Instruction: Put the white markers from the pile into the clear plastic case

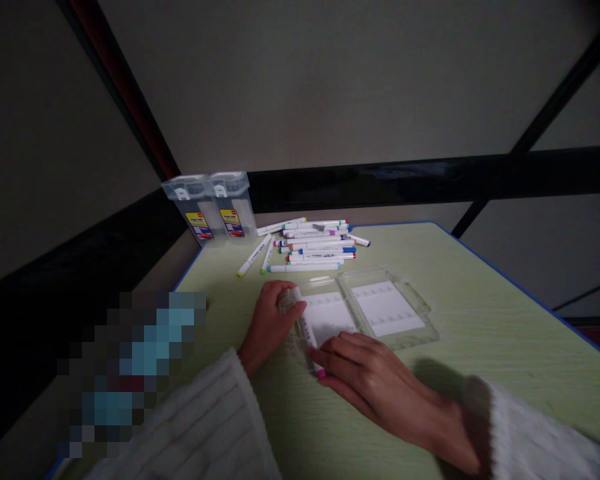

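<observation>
A clear plastic case (pixel 357 312) lies opened flat on the table, with a white printed card (pixel 387 308) in its right half and another white card (pixel 329 313) in its left half. Along the case's left side lies a white marker (pixel 307 327) with a pink end. The thumb and fingers of my left hand (pixel 275 319) close around its far end, at the case's edge. My right hand (pixel 367 370) grips the near end by the pink tip, fingers bent over the left half of the case.
Several white markers with coloured ends (pixel 315 243) lie in a loose pile beyond the case. Two clear lidded boxes (pixel 207 210) with yellow labels stand at the back left. The pale green table (pixel 480 300) has a blue edge, and a wall rises behind it.
</observation>
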A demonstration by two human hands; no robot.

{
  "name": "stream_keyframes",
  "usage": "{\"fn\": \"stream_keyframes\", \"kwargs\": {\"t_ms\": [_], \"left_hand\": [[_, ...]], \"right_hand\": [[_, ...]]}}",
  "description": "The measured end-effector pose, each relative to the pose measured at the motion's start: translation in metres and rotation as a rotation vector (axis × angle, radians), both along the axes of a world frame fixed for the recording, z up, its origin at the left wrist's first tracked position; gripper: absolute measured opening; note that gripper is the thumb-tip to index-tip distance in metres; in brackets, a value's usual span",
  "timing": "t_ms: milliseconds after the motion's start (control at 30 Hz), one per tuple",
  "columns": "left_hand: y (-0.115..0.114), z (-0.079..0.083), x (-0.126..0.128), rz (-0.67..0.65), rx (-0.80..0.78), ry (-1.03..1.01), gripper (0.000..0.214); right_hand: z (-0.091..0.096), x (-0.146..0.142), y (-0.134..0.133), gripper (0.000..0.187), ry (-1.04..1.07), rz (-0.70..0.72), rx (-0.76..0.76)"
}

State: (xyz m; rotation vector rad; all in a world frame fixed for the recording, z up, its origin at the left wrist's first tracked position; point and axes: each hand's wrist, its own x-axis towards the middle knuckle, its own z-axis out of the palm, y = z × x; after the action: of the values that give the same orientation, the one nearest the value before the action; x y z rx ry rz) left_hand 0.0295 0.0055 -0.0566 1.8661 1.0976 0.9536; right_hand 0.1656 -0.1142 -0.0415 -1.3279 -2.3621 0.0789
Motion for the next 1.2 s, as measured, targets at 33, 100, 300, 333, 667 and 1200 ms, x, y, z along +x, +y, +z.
{"fn": "stream_keyframes", "kwargs": {"t_ms": [33,100,300,333,667,1200], "left_hand": [[0.000,0.000,0.000,0.000,0.000,0.007,0.025],[0.000,0.000,0.000,0.009,0.002,0.015,0.025],[0.000,0.000,0.000,0.021,-0.006,0.020,0.025],[-0.001,0.001,0.000,0.023,-0.010,0.024,0.024],[-0.004,0.006,0.001,0.058,-0.029,0.020,0.022],[-0.005,0.011,0.002,0.097,-0.085,-0.003,0.027]], "right_hand": [[0.000,0.000,0.000,0.022,0.001,0.001,0.001],[0.001,0.000,0.000,0.021,0.002,0.004,0.005],[0.001,0.001,-0.001,0.024,-0.001,0.007,0.000],[0.002,0.002,-0.001,0.024,-0.002,0.010,-0.007],[0.003,0.004,-0.001,0.027,-0.004,0.035,-0.052],[-0.001,0.004,-0.004,0.026,0.029,0.037,0.008]]}}
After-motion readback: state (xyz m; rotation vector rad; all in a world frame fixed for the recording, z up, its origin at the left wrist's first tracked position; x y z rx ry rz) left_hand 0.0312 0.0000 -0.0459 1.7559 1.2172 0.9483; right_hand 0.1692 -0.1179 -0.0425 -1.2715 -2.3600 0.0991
